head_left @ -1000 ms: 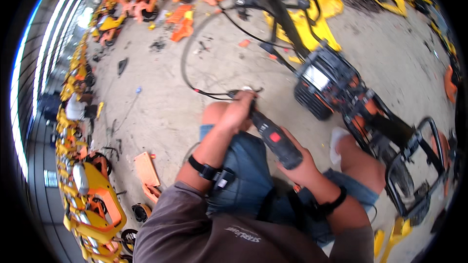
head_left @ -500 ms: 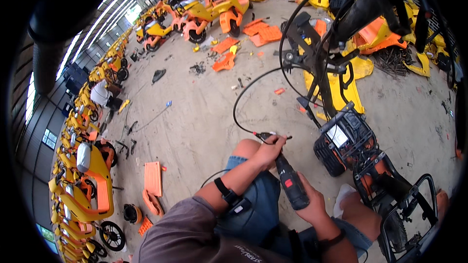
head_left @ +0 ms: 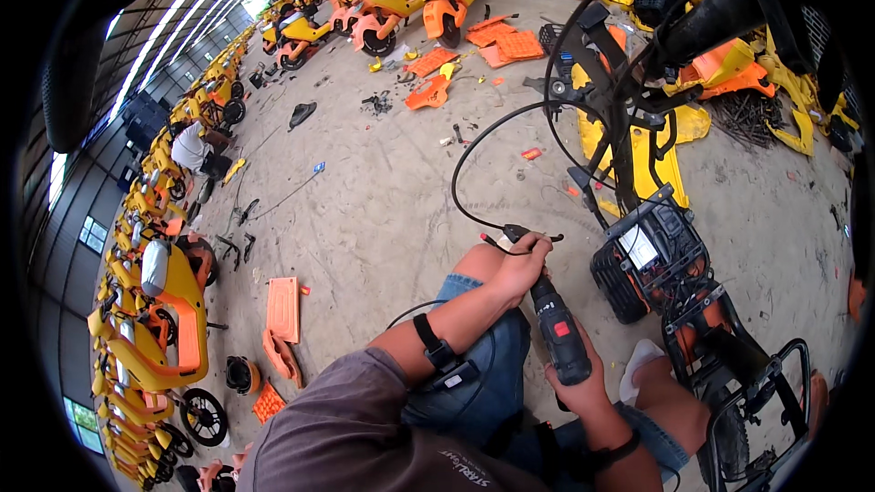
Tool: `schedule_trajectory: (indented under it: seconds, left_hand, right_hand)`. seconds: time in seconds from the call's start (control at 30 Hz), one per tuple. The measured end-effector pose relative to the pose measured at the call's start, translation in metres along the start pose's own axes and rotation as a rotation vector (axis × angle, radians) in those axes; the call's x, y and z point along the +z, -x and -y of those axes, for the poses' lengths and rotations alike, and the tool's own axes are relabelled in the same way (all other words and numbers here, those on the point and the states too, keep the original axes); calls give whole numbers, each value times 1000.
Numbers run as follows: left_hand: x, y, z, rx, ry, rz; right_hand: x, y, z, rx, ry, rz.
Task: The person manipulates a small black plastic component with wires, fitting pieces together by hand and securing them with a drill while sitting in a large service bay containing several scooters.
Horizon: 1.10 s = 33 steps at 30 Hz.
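My left hand is closed around a black brake lever with its cable, above my left knee. A thin lead with a red tip sticks out beside the fingers. My right hand grips a black cordless drill with a red patch on its body. The drill's front end points up at the lever and is partly hidden behind my left hand. From the lever, a black cable loops up to the stripped scooter frame on the right, its electrics bared.
Yellow and orange scooters stand in a row on the left, where a person in a white top crouches. More scooters stand at the back. Orange panels and yellow body parts lie on the concrete floor. A black rear rack is close on my right.
My left hand and the lever have shifted slightly right and up, and the red-tipped lead now stands clear of the lever. The drill has moved slightly right with them. My view has tilted a little.
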<state>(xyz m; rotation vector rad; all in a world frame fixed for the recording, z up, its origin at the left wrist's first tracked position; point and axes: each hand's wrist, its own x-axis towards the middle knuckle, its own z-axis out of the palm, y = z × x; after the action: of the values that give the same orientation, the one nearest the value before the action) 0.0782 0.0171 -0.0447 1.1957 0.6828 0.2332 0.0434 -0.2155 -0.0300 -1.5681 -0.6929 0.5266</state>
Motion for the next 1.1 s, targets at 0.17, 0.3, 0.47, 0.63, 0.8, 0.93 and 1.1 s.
schedule_trajectory:
  seconds: [0.17,0.3,0.47,0.63,0.8,0.93,1.1]
  left_hand:
    - [4,0,-8,32,-47,-12]
    - [7,3,-10,19,-19,-27]
    - [6,1,-7,73,50,-24]
    - [11,5,-9,39,82,-52]
    - [9,2,-2,14,7,-28]
    - [7,0,0,-16,-31,-54]
    - [-2,-4,6,6,-50,-41]
  right_hand:
    - [4,1,-3,37,-24,11]
    - [9,5,-11,85,-49,2]
    - [12,5,-5,255,-306,3]
    - [15,3,7,392,-562,-74]
    - [9,2,1,404,-579,-60]
    - [4,-1,5,463,-613,-74]
    - [5,2,-11,284,-269,4]
